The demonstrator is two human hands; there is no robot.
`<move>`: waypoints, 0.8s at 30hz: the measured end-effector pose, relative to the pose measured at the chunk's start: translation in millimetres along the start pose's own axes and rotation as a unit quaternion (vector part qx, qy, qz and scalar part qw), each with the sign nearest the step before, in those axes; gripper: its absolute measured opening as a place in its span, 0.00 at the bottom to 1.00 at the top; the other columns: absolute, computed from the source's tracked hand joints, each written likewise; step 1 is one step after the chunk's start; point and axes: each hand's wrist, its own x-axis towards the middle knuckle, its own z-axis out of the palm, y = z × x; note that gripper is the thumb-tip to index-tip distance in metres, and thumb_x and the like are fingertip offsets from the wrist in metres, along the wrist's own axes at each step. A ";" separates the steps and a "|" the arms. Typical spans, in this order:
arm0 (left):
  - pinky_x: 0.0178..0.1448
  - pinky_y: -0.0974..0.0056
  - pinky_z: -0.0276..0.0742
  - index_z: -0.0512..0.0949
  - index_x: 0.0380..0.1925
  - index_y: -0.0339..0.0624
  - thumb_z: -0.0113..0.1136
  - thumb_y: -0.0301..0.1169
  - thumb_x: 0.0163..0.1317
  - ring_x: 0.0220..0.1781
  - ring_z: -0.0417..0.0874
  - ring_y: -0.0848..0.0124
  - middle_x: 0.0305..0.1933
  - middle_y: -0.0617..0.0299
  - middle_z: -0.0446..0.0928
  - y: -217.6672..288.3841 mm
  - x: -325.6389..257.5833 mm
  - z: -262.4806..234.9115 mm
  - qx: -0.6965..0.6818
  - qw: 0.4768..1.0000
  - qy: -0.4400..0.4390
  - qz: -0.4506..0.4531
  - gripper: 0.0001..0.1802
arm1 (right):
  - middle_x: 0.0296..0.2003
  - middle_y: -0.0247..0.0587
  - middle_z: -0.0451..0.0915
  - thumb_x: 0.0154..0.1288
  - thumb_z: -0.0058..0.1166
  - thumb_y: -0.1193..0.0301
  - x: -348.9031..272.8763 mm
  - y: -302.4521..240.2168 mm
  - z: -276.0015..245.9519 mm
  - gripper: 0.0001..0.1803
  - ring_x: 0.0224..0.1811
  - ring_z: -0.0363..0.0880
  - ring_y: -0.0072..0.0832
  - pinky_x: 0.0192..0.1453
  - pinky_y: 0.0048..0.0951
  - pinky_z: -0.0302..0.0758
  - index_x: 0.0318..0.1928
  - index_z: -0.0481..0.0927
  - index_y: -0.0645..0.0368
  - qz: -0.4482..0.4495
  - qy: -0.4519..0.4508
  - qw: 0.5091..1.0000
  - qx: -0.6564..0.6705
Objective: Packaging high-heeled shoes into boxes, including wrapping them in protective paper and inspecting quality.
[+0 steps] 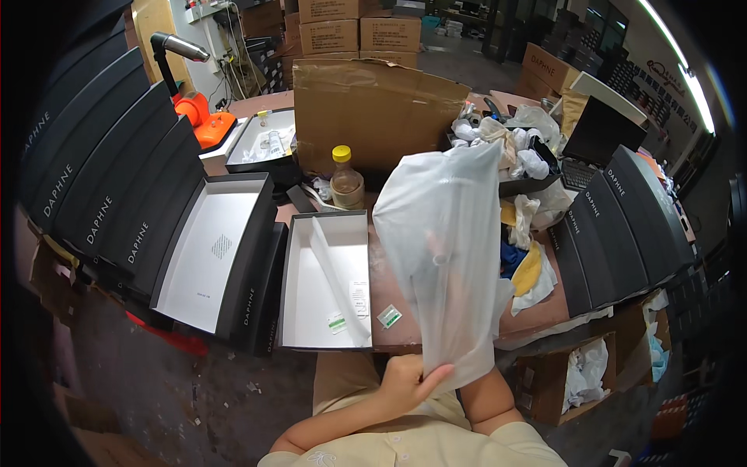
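Observation:
A large translucent white plastic bag hangs upright in front of me, over the table's near edge. My left hand is closed on the bag's lower edge, thumb on the outside. My right forearm goes up into the bag from below. Through the cloudy plastic my right hand shows only faintly, beside a blurred greyish shape; its fingers are not clear. Left of the bag lies an open shoe box, white inside, holding a strip of white paper and a small green-and-white packet. A similar packet rests on the table beside it.
Black shoe boxes are stacked at the left, others at the right. An open box lid leans left. Behind stand a yellow-capped bottle, a cardboard sheet and a bin of crumpled wrappings. A carton sits lower right.

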 end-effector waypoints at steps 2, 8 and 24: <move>0.33 0.66 0.71 0.78 0.33 0.40 0.69 0.37 0.50 0.32 0.77 0.72 0.32 0.60 0.77 0.4 7.7 -27.9 -0.036 0.998 0.042 -0.020 0.15 | 0.62 0.50 0.62 0.59 0.58 0.66 -6.8 6.0 2.9 0.38 0.64 0.62 0.42 0.66 0.42 0.60 0.66 0.57 0.61 -0.006 -0.019 0.999 -0.043; 0.54 0.66 0.72 0.65 0.57 0.34 0.70 0.33 0.49 0.52 0.75 0.67 0.49 0.58 0.73 11.9 69.8 -84.9 -0.505 0.821 0.178 -0.200 0.36 | 0.63 0.51 0.62 0.58 0.59 0.66 -6.1 31.9 20.8 0.39 0.65 0.61 0.43 0.67 0.42 0.59 0.67 0.56 0.61 -0.041 -0.081 0.978 -0.189; 0.44 0.59 0.77 0.73 0.44 0.34 0.70 0.27 0.45 0.41 0.82 0.56 0.44 0.49 0.77 -59.3 54.1 -166.5 0.274 0.857 0.365 0.239 0.25 | 0.65 0.54 0.58 0.48 0.68 0.67 -0.8 -7.7 82.1 0.42 0.68 0.58 0.42 0.68 0.39 0.56 0.63 0.63 0.64 -0.156 -0.123 0.979 0.048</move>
